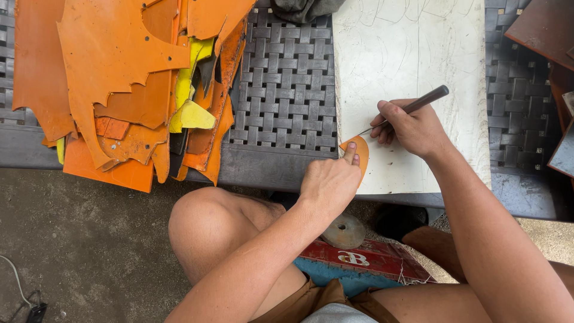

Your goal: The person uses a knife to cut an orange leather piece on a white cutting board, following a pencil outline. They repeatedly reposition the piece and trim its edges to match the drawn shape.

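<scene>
My left hand (330, 179) presses a small orange oval piece of leather (360, 151) flat against a white cutting board (412, 54), index finger on top of it. My right hand (412, 127) grips a thin knife with a dark handle (426, 99). The knife's metal tip rests at the upper edge of the orange piece. Scored lines mark the board's surface.
A heap of orange and yellow leather scraps (119, 78) lies at the left on a grey woven mat (287, 90). Brown sheets (547, 30) sit at the far right. Below the bench edge are a round metal disc (344, 230), a red box (371, 258) and my bare knee (206, 230).
</scene>
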